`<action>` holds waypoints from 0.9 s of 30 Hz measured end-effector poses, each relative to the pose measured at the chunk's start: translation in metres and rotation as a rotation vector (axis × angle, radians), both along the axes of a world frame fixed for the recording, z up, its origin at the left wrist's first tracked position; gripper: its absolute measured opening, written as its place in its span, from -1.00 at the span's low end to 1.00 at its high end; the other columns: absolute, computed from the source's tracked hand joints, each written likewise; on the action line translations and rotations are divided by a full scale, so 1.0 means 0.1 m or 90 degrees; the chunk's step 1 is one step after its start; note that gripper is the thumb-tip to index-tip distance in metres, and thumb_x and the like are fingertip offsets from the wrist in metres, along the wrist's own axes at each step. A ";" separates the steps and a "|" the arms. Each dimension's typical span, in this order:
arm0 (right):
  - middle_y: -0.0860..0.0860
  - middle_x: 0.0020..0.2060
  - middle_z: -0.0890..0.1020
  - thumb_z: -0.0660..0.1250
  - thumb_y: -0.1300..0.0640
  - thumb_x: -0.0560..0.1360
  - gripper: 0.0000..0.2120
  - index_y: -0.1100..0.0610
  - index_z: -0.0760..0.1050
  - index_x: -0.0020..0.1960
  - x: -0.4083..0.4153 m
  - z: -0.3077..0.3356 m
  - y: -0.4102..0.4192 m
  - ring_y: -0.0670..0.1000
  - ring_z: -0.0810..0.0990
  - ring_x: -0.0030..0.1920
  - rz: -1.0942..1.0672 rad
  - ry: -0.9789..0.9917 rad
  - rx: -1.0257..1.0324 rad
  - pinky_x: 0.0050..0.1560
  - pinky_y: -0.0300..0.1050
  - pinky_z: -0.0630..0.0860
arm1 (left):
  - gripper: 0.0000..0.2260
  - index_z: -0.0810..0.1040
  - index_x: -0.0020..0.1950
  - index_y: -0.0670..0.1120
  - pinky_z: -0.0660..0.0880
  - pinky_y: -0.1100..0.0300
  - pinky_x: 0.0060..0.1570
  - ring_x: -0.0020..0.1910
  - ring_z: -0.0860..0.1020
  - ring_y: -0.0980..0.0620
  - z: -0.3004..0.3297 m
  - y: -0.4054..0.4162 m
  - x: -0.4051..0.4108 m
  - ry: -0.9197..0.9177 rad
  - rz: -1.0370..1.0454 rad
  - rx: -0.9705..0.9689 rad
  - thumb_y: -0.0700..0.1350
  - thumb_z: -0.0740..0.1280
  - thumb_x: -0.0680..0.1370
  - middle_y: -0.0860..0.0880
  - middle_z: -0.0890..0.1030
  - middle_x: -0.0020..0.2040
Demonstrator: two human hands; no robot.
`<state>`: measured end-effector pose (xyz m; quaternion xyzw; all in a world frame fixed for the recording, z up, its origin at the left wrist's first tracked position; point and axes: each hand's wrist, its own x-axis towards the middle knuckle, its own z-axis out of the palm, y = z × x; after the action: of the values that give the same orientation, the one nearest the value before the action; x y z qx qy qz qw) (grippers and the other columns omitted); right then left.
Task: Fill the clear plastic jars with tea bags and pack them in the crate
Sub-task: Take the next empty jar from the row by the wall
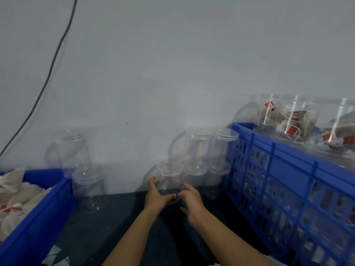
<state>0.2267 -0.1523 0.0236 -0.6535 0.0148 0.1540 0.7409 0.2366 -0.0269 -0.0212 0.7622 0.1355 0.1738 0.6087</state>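
Note:
An empty clear plastic jar (169, 176) with its lid on stands on the dark table near the wall. My left hand (156, 196) wraps around its lower left side. My right hand (191, 198) is at its right side with fingers spread, touching or nearly touching it. Behind it are several more empty lidded jars (209, 150), stacked in two layers. The blue crate (288, 173) on the right holds jars filled with tea bags (284, 120). A blue bin (34, 214) at the left holds loose tea bags (17, 200).
Two more empty jars (88, 181) stand stacked left of centre against the grey wall. A black cable (51, 68) runs down the wall at the left. A few paper scraps (55, 256) lie on the table near the front.

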 end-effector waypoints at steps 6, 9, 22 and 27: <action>0.06 -0.06 0.62 0.14 0.44 0.45 -0.57 0.07 0.49 0.18 -0.20 0.12 0.02 -0.07 0.56 -0.11 0.062 -0.039 -0.006 -0.30 -0.29 0.41 | -0.16 0.21 0.51 -0.08 0.39 0.03 0.34 0.38 0.36 -0.06 0.01 0.02 -0.13 0.005 0.024 0.009 -0.25 0.57 0.34 -0.06 0.35 0.45; 0.09 -0.04 0.61 0.15 0.45 0.45 -0.59 0.05 0.47 0.14 -0.36 0.21 0.00 -0.04 0.56 -0.12 0.079 -0.048 -0.004 -0.29 -0.26 0.42 | -0.18 0.25 0.49 -0.08 0.40 0.01 0.33 0.36 0.37 -0.07 0.11 0.05 -0.34 -0.001 0.041 0.042 -0.22 0.58 0.32 -0.08 0.33 0.44; 0.13 0.11 0.58 0.28 0.36 0.48 -0.58 0.13 0.34 0.30 -1.55 0.53 -0.29 0.05 0.59 0.04 0.168 -0.133 -0.114 -0.24 -0.29 0.50 | -0.20 0.33 0.44 -0.06 0.40 0.04 0.31 0.24 0.40 -0.03 0.56 -0.12 -1.86 -0.052 0.068 0.023 -0.20 0.61 0.28 -0.10 0.27 0.33; 0.14 0.03 0.56 0.24 0.23 0.56 -0.76 0.22 0.34 0.21 -1.97 0.46 -0.43 -0.02 0.55 -0.09 0.128 -0.143 -0.077 -0.27 -0.31 0.49 | -0.24 0.30 0.34 -0.04 0.47 0.02 0.23 0.27 0.45 -0.03 0.46 -0.34 -2.34 -0.106 0.034 -0.047 -0.31 0.60 0.26 -0.06 0.43 0.32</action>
<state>0.0293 -0.1949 0.0691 -0.7080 -0.1244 0.1527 0.6781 0.0024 -0.0612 0.0252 0.7183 0.1114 0.2476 0.6405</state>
